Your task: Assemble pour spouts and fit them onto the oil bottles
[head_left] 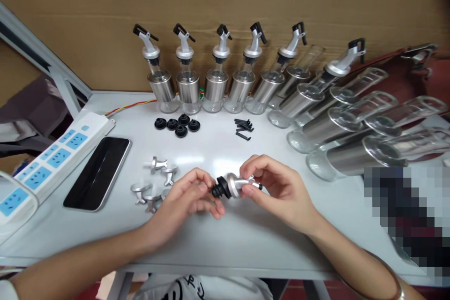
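My right hand point(277, 190) pinches the silver spout end of a pourer point(233, 185) above the table's middle. A black ribbed stopper point(221, 188) is on the pourer's left end, beside the fingertips of my left hand point(193, 194). The fingers of my left hand are curled and partly spread; whether they grip the stopper is unclear. Silver spout pieces point(170, 174) lie left of my left hand, partly hidden by it. Black stoppers point(181, 131) and thin black levers point(243, 135) rest farther back.
Glass bottles with steel sleeves point(215, 86) stand along the back and right, several topped with pourers. A phone point(97, 173) and a white power strip point(52, 164) lie at left. Cardboard point(225, 0) stands behind. A pixelated patch covers the right front.
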`<state>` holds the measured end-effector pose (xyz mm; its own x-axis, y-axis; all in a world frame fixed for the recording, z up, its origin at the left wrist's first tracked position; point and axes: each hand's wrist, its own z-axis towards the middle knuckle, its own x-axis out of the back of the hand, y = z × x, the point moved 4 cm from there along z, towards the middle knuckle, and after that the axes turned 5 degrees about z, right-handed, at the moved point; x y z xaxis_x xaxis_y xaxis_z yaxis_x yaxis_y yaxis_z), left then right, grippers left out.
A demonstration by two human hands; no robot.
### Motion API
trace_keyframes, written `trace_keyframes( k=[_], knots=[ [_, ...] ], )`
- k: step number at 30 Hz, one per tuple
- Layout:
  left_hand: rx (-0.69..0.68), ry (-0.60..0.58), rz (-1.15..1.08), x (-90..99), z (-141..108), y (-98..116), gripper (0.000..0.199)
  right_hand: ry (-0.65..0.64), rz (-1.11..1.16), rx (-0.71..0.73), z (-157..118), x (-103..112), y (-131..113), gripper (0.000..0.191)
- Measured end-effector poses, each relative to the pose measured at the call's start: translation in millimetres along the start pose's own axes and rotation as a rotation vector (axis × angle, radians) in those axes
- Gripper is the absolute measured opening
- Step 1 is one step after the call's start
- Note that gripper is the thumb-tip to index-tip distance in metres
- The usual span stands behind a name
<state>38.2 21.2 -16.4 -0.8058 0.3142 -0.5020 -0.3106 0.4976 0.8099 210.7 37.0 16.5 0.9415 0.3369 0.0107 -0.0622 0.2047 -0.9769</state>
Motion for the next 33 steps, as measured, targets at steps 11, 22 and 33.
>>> trace_keyframes(
  k=[11, 22, 33],
  knots=[
    [0.021, 0.052, 0.104, 2.5, 0, -4, 0.028, -0.041, 0.004, -0.056, 4, 3, 2, 0.011],
    [-0.034, 0.071, 0.257, 0.1, -2, 0, 0.024, -0.079, 0.086, -0.096, 6, 2, 5, 0.01],
    [-0.094, 0.143, 0.359, 1.0, -5, 13, 0.023, -0.075, -0.24, -0.056, 5, 5, 2, 0.012]
  ],
)
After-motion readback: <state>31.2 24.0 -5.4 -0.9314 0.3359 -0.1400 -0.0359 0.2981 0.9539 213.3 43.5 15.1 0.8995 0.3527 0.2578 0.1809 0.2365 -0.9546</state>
